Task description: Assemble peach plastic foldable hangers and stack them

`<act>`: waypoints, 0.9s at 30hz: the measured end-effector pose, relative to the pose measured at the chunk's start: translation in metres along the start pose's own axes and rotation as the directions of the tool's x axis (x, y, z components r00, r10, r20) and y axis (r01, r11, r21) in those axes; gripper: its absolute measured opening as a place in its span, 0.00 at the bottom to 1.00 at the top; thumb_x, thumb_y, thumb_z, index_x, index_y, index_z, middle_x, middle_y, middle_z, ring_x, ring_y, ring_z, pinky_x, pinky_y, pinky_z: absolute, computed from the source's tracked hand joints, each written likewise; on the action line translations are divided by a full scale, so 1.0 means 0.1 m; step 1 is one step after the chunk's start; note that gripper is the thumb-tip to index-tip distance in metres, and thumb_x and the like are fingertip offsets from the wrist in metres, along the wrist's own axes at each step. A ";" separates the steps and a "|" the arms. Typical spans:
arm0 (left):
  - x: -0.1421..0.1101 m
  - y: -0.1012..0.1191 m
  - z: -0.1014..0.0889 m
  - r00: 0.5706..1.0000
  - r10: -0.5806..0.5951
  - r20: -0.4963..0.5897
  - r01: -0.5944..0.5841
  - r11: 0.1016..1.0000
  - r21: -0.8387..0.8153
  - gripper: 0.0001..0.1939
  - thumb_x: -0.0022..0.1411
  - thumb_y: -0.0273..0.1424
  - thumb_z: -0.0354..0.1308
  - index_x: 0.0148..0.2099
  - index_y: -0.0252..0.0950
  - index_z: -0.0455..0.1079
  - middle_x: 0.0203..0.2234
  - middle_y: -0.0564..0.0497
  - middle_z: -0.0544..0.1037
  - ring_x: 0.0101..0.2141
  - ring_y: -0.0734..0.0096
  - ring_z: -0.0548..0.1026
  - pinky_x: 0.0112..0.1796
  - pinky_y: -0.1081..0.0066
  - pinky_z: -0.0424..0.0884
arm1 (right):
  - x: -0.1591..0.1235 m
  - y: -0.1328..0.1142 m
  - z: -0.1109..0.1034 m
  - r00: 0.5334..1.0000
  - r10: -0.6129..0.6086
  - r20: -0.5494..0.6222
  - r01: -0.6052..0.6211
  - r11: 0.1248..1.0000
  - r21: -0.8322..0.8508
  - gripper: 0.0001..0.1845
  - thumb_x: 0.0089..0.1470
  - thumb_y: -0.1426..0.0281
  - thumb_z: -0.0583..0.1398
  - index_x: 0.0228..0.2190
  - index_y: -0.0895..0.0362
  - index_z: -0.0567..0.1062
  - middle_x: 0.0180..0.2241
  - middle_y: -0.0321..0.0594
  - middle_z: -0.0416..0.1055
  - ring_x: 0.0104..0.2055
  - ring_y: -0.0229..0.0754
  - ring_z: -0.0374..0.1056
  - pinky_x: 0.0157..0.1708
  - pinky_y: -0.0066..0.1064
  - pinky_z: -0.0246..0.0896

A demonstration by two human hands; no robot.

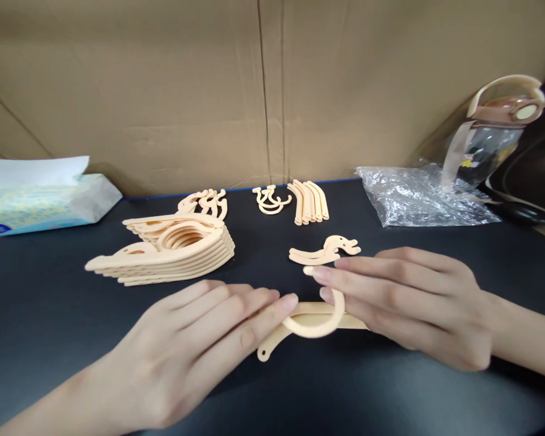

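Observation:
A curved cream plastic hanger hook (315, 330) lies between my hands, crossing a flat cream hanger arm (264, 349) with a small hole in its end. My left hand (195, 345) pinches the left side of these pieces, its thumb hidden. My right hand (404, 297) closes on the right side, fingertips at the hook's upper end, and hides part of the arm. Just beyond the right fingers, more loose cream hanger pieces (315, 257) lie on the dark table (272, 399).
To the left stands a stack of cream folding hangers (177, 266). Behind are small hook pieces (272, 209), curved strips (309, 203) and other curved parts (213, 203). A tissue pack (40, 200) lies far left. Clear plastic film (418, 200) and a bottle (490, 148) are at right, before a cardboard wall (186, 91).

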State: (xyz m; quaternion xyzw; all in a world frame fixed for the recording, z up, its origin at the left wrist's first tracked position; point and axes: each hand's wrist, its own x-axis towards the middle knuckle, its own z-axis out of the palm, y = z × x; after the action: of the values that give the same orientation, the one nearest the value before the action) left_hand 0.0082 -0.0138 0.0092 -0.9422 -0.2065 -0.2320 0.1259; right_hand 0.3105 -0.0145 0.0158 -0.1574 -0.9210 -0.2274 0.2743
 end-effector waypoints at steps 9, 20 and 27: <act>0.00 -0.06 0.06 0.995 -0.018 -0.102 0.010 0.997 -0.074 0.19 0.71 0.22 0.56 0.62 0.27 0.65 0.43 0.45 0.81 0.44 0.68 0.78 0.47 0.70 0.72 | 0.10 -0.03 0.05 0.995 -0.044 -0.084 0.053 0.993 0.106 0.12 0.63 0.79 0.54 0.42 0.63 0.76 0.34 0.43 0.81 0.40 0.42 0.76 0.38 0.31 0.72; 0.15 -0.01 0.11 0.994 -0.026 -0.106 0.000 0.972 -0.237 0.08 0.71 0.21 0.54 0.50 0.30 0.69 0.39 0.48 0.80 0.37 0.70 0.76 0.39 0.72 0.73 | 0.12 -0.12 0.14 0.966 0.137 0.219 -0.224 0.868 0.444 0.27 0.66 0.72 0.54 0.63 0.68 0.60 0.61 0.48 0.68 0.62 0.42 0.65 0.62 0.32 0.60; 0.13 -0.01 0.13 0.993 -0.021 -0.115 -0.005 0.975 -0.220 0.06 0.70 0.24 0.57 0.49 0.31 0.69 0.40 0.48 0.81 0.39 0.71 0.76 0.41 0.73 0.72 | 0.11 -0.02 0.10 0.904 0.348 0.246 -0.426 0.701 0.573 0.19 0.64 0.73 0.57 0.56 0.59 0.69 0.54 0.45 0.76 0.54 0.41 0.73 0.54 0.31 0.68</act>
State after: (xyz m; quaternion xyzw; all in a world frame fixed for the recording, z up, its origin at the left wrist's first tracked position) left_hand 0.0233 -0.0041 0.0050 -0.9344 -0.1756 -0.3084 0.0315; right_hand 0.2963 -0.0096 0.0137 -0.2630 -0.9046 0.1570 0.2964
